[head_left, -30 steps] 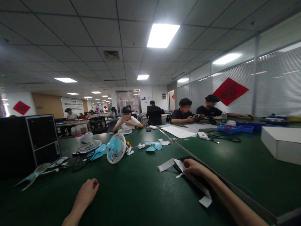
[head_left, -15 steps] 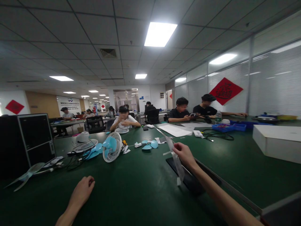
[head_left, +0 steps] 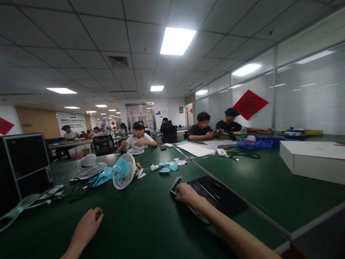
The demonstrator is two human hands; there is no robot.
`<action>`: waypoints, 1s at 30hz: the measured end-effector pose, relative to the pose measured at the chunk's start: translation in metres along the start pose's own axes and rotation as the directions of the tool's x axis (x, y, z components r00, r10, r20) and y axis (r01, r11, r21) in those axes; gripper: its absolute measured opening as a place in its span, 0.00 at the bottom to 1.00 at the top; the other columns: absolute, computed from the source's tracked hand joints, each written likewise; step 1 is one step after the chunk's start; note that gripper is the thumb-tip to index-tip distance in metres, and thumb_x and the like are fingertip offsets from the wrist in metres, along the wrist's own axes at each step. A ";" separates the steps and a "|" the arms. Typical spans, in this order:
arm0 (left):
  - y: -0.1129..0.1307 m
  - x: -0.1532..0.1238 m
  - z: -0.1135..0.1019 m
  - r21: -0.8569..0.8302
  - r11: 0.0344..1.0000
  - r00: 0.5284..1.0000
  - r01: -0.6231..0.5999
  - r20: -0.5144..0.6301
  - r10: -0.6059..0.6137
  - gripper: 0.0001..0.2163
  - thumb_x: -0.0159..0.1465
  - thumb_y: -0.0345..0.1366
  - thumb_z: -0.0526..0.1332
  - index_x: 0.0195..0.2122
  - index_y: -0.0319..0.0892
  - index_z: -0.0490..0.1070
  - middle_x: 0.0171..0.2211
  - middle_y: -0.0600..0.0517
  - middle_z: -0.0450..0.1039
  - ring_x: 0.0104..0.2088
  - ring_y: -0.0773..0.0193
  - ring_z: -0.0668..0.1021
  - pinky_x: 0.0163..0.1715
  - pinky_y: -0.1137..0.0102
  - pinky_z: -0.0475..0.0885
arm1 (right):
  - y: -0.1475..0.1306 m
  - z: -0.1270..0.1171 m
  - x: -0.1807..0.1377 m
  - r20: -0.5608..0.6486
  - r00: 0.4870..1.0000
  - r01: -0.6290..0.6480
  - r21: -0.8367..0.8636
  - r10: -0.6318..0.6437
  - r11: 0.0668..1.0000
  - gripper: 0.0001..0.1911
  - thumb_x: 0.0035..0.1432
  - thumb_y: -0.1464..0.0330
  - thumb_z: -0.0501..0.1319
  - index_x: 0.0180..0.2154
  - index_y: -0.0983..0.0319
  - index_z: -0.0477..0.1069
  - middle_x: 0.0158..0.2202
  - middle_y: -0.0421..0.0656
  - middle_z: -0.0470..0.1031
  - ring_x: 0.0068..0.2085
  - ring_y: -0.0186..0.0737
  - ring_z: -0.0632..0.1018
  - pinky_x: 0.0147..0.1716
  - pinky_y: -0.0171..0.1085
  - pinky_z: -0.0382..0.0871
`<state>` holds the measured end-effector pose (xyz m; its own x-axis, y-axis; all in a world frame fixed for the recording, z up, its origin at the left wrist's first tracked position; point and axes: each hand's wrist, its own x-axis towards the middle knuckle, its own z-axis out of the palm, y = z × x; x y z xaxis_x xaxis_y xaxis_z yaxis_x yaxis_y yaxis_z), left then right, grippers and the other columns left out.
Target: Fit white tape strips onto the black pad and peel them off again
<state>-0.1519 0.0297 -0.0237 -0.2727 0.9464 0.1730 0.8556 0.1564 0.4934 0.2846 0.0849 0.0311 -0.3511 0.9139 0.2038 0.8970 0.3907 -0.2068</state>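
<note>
My right hand point(head_left: 188, 193), fingers closed, grips a thin translucent plastic strip point(head_left: 176, 182) low over the green table point(head_left: 151, 219). One end of the strip pokes out past my fingers; another part shows under my wrist, and the rest is hidden. Right beside that hand a flat black panel point(head_left: 212, 190) lies on the table, partly behind my forearm. At lower left, my left hand point(head_left: 90, 223) rests on the table with its fingers loosely curled in, and nothing shows in it.
A white fan cage with blue blades point(head_left: 124, 171), a loose blue fan blade point(head_left: 168, 166) and cables lie ahead. At left stands a black cabinet point(head_left: 27, 162); at right, a white box point(head_left: 312, 158). A metal strip point(head_left: 231, 190) crosses the table. Several people sit beyond.
My right hand has moved left and down with the plastic strip, which was held upright above the black panel. The view has turned slightly right. My left hand stays at rest.
</note>
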 end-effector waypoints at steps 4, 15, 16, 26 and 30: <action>-0.007 0.006 0.002 -0.054 0.998 1.000 0.023 0.014 -0.022 0.18 0.51 0.47 0.54 0.36 0.42 0.73 0.39 0.44 0.72 0.41 0.50 0.75 0.40 0.60 0.70 | 0.004 0.000 -0.006 0.048 0.999 -0.023 0.035 0.021 0.999 0.17 0.42 0.65 0.67 0.38 0.61 0.74 0.38 0.45 0.77 0.38 0.43 0.77 0.31 0.32 0.65; -0.002 0.004 -0.003 -0.120 0.992 0.999 0.026 -0.033 -0.031 0.14 0.51 0.45 0.57 0.33 0.43 0.73 0.35 0.47 0.73 0.39 0.52 0.75 0.38 0.63 0.70 | 0.000 -0.005 -0.018 0.015 0.998 -0.062 0.055 0.061 0.997 0.07 0.46 0.73 0.61 0.31 0.63 0.75 0.35 0.48 0.77 0.35 0.43 0.77 0.29 0.34 0.62; 0.002 0.002 -0.004 -0.114 0.993 0.998 0.005 -0.060 -0.012 0.13 0.52 0.44 0.57 0.33 0.43 0.73 0.35 0.47 0.73 0.39 0.53 0.75 0.39 0.63 0.70 | -0.001 -0.007 -0.018 0.006 0.998 -0.063 0.061 0.063 0.996 0.07 0.48 0.74 0.59 0.31 0.63 0.75 0.34 0.47 0.78 0.34 0.42 0.76 0.29 0.33 0.61; 0.102 -0.048 -0.012 -0.274 0.862 0.903 -0.426 -0.181 0.389 0.20 0.63 0.49 0.51 0.50 0.46 0.70 0.52 0.46 0.68 0.48 0.57 0.72 0.47 0.62 0.69 | -0.067 -0.027 -0.025 -0.240 0.901 0.400 0.139 -0.361 0.906 0.09 0.57 0.69 0.57 0.34 0.60 0.75 0.34 0.42 0.76 0.34 0.35 0.74 0.32 0.31 0.61; 0.124 -0.064 -0.013 -0.344 0.784 0.855 -0.516 -0.150 0.497 0.19 0.62 0.49 0.55 0.52 0.51 0.70 0.51 0.48 0.70 0.49 0.57 0.72 0.46 0.64 0.71 | -0.093 -0.029 -0.021 -0.193 0.883 0.463 0.206 -0.429 0.862 0.08 0.56 0.66 0.59 0.35 0.60 0.77 0.32 0.42 0.76 0.34 0.36 0.74 0.32 0.30 0.61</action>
<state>-0.0340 -0.0152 0.0371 0.1262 0.8443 0.5208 0.6603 -0.4633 0.5911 0.2163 0.0259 0.0737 -0.6425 0.6180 0.4531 0.5550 0.7830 -0.2809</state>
